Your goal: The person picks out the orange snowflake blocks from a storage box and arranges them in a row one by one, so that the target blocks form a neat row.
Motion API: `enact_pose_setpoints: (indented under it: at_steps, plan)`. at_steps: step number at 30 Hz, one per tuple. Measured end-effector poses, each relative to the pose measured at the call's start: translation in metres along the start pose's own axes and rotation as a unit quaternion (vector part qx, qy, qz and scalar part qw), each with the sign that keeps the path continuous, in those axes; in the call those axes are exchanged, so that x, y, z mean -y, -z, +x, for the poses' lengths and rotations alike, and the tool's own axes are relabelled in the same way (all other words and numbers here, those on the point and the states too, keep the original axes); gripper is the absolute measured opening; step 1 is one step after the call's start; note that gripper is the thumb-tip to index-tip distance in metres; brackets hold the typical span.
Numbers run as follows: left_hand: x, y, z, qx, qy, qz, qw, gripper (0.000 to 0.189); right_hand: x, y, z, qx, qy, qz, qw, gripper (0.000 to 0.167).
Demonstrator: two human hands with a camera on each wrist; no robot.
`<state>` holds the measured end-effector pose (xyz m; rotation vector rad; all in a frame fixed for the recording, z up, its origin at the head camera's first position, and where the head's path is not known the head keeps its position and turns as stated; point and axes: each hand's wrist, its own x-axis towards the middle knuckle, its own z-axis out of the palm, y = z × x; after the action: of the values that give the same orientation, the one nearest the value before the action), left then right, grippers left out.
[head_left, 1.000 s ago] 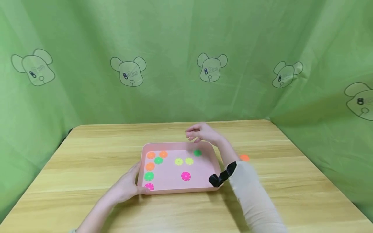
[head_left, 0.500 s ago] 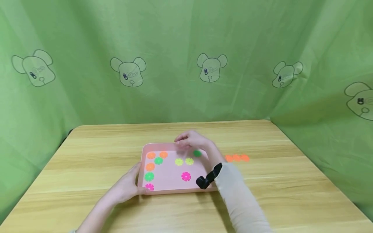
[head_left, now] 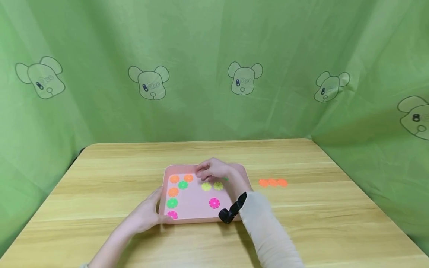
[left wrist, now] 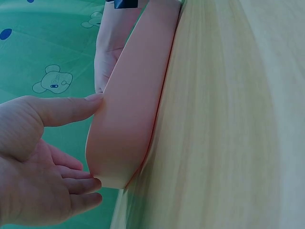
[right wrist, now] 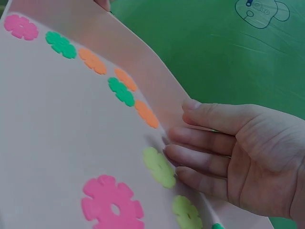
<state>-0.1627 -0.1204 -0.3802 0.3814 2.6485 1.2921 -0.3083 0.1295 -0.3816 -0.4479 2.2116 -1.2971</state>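
Ahead of you and along both sides hangs a green curtain (head_left: 197, 117), softly creased and printed with a row of outlined mouse heads (head_left: 152, 85). Below it you have a pale wood-grain tabletop (head_left: 328, 216) with rounded far corners, a small dark shape (head_left: 80, 150) peeking out beside the left one.

This is a curtained-off workspace, with green cartoon-printed cloth (head_left: 197, 44) across the upper frame and a wood-grain table (head_left: 335, 223) at lower centre
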Motion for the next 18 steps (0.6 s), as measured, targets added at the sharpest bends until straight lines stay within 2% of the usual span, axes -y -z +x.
enact_pose_setpoints:
  at_steps: [5, 12, 18]
  plan:
    - [-0.001, 0.000, 0.001, 0.000, 0.001, 0.016, 0.9999, 0.106, 0.000, -0.008, 0.005, -0.004, 0.001, -0.021, 0.9998, 0.040]
    - [0.001, 0.001, 0.001, -0.001, -0.006, 0.010, 0.9999, 0.104, 0.004, -0.016, 0.010, -0.007, 0.006, -0.102, 0.9947, 0.041]
    - [0.002, 0.001, 0.001, -0.004, -0.006, 0.027, 0.9996, 0.101, 0.005, -0.021, 0.015, -0.003, 0.014, -0.119, 0.9928, 0.039]
